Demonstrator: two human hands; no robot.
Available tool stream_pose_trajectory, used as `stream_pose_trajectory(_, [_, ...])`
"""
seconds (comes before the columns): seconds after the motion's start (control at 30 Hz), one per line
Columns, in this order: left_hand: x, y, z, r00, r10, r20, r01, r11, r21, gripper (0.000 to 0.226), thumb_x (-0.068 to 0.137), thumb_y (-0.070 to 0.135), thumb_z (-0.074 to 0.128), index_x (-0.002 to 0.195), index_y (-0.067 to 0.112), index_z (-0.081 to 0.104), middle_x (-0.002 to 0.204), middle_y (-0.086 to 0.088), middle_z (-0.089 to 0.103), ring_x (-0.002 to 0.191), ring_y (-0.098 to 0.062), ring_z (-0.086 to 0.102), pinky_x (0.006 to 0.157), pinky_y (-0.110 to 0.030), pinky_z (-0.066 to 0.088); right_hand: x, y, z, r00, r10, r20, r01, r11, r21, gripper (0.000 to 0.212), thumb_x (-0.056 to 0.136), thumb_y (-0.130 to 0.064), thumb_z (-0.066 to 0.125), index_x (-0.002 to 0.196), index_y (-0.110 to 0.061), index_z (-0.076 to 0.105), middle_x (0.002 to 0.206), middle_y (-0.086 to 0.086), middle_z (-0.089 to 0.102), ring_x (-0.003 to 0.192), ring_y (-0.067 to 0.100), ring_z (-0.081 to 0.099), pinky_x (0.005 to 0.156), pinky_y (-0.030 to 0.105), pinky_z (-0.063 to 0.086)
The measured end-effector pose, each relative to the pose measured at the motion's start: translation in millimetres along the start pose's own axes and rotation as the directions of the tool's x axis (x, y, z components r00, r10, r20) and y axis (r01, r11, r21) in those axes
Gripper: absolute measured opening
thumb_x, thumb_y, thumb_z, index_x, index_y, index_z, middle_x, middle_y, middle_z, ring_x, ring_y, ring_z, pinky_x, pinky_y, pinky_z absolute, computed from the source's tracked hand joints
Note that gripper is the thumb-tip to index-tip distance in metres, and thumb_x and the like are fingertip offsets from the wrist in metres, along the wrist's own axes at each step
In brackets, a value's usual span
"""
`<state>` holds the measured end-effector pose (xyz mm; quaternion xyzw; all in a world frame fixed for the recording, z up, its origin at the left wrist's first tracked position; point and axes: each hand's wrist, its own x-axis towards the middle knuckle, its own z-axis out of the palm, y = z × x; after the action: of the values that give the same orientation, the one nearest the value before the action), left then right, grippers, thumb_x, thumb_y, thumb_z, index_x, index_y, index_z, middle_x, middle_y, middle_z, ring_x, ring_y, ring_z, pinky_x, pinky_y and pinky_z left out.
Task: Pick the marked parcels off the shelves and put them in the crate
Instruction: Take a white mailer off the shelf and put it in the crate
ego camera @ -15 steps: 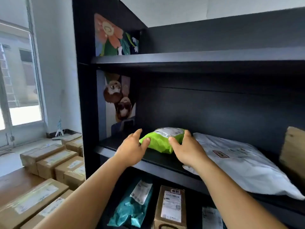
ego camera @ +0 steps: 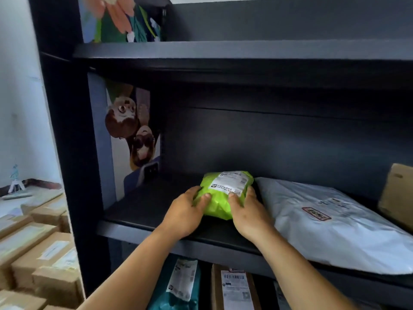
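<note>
The dark shelf (ego camera: 156, 209) holds a big white mailer (ego camera: 335, 224) and, beside it, the green parcel (ego camera: 225, 193), not yet lifted. The left hand (ego camera: 185, 213) and right hand (ego camera: 250, 213) grip its near end; no crate is in sight, so the drop-off likely remains.

A dark shelving unit (ego camera: 67, 153) is seen, with boards at several levels. On the middle shelf board (ego camera: 143, 209) a lime-green parcel (ego camera: 223, 198) with a white label is laid, and just beside it, to its right, a large white mailer bag (ego camera: 335, 227) is spread flat, its front edge overhanging the board. A brown cardboard box (ego camera: 397, 193) is set at the far right of the same board. On the level below, a teal bag (ego camera: 176, 287) and a labelled cardboard box (ego camera: 234, 289) are placed side by side. On the floor to the left, cardboard cartons (ego camera: 40, 253) are stacked closely together.
</note>
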<state>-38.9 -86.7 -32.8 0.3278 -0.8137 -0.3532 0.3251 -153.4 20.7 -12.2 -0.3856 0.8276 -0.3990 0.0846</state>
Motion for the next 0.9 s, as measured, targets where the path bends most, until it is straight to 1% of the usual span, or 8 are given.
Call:
stream_pose_trajectory(0.1, [-5.7, -7.3, 1.8, 0.997, 0.045, -0.067, -0.051, 0.995, -0.088, 0.052, 0.092, 0.037, 0.058, 0.140, 0.022, 0.044, 0.125, 0.006, 0.059, 0.113, -0.008, 0.054, 0.087, -0.015, 0.036, -5.0, 5.4, 2.5, 0.997, -0.055, -0.046, 0.059, 0.994, 0.092, 0.063, 0.099, -0.035, 0.041, 0.152, -0.021, 0.011, 0.148, 0.004, 0.040, 0.130, 0.023, 0.044, 0.091, 0.022, 0.035])
stream_pose_trajectory(0.2, [-10.2, -13.7, 2.5, 0.992, 0.096, -0.081, -0.107, 0.983, -0.152, 0.062, 0.088, 0.028, 0.065, 0.144, 0.027, 0.038, 0.126, 0.013, 0.056, 0.115, -0.003, 0.053, 0.092, -0.015, 0.039, -11.3, 10.0, 6.2, 0.987, -0.116, -0.112, 0.135, 0.974, 0.182, 0.067, 0.098, -0.027, 0.046, 0.152, -0.029, 0.007, 0.150, -0.006, 0.036, 0.129, 0.014, 0.043, 0.088, 0.016, 0.030])
stream_pose_trajectory(0.4, [-12.6, -21.4, -0.4, 0.986, 0.112, -0.120, -0.144, 0.941, -0.305, 0.066, 0.085, 0.010, 0.069, 0.142, 0.026, 0.040, 0.133, 0.008, 0.055, 0.120, -0.001, 0.053, 0.103, -0.029, 0.046, -17.6, 10.3, 13.5, 0.954, -0.223, -0.200, 0.270, 0.930, 0.249, 0.067, 0.096, -0.017, 0.050, 0.149, -0.036, 0.013, 0.146, -0.015, 0.038, 0.116, -0.006, 0.038, 0.082, 0.003, 0.030])
stream_pose_trajectory(0.53, [-12.8, -23.5, -0.6, 0.986, 0.113, -0.123, -0.148, 0.931, -0.333, 0.066, 0.085, 0.009, 0.069, 0.142, 0.027, 0.041, 0.136, 0.004, 0.053, 0.123, -0.005, 0.052, 0.105, -0.033, 0.045, -19.1, 9.6, 14.6, 0.947, -0.235, -0.221, 0.285, 0.930, 0.234, 0.068, 0.096, -0.016, 0.050, 0.151, -0.033, 0.014, 0.149, -0.013, 0.036, 0.125, -0.002, 0.037, 0.094, 0.011, 0.029])
stream_pose_trajectory(0.67, [-14.8, -21.8, -2.1, 0.986, 0.114, -0.119, -0.143, 0.948, -0.283, 0.062, 0.088, 0.016, 0.066, 0.142, 0.028, 0.040, 0.134, 0.004, 0.053, 0.122, -0.009, 0.052, 0.105, -0.033, 0.044, -18.5, 8.1, 13.8, 0.953, -0.221, -0.207, 0.260, 0.948, 0.184, 0.066, 0.097, -0.020, 0.048, 0.152, -0.026, 0.013, 0.151, -0.007, 0.033, 0.134, 0.009, 0.036, 0.100, 0.015, 0.029])
stream_pose_trajectory(0.73, [-15.3, -17.6, -2.3, 0.984, 0.120, -0.133, -0.145, 0.970, -0.193, 0.056, 0.091, 0.022, 0.062, 0.142, 0.025, 0.041, 0.125, 0.006, 0.052, 0.116, -0.010, 0.054, 0.099, -0.024, 0.042, -16.2, 5.8, 11.5, 0.966, -0.188, -0.179, 0.215, 0.966, 0.143, 0.063, 0.098, -0.025, 0.047, 0.152, -0.021, 0.015, 0.150, -0.002, 0.036, 0.133, 0.015, 0.039, 0.103, 0.021, 0.033])
stream_pose_trajectory(0.83, [-15.7, -8.6, -2.2, 0.986, 0.116, -0.117, -0.117, 0.993, -0.003, 0.051, 0.096, 0.031, 0.051, 0.144, 0.018, 0.041, 0.123, -0.005, 0.051, 0.115, -0.017, 0.052, 0.089, -0.014, 0.032, -12.6, -2.6, 4.2, 0.992, -0.076, -0.099, 0.076, 0.997, 0.003, 0.051, 0.100, -0.036, 0.039, 0.145, -0.013, 0.031, 0.140, 0.007, 0.048, 0.125, 0.024, 0.049, 0.092, 0.026, 0.038])
stream_pose_trajectory(0.9, [-15.1, -3.6, -2.9, 0.994, 0.080, -0.068, -0.074, 0.994, 0.082, 0.050, 0.099, 0.034, 0.044, 0.145, 0.015, 0.040, 0.129, -0.012, 0.050, 0.121, -0.024, 0.049, 0.091, -0.016, 0.033, -11.6, -8.9, 0.5, 0.998, -0.025, -0.059, 0.020, 0.996, -0.084, 0.047, 0.101, -0.040, 0.033, 0.136, -0.009, 0.041, 0.129, 0.011, 0.056, 0.116, 0.027, 0.054, 0.081, 0.027, 0.038])
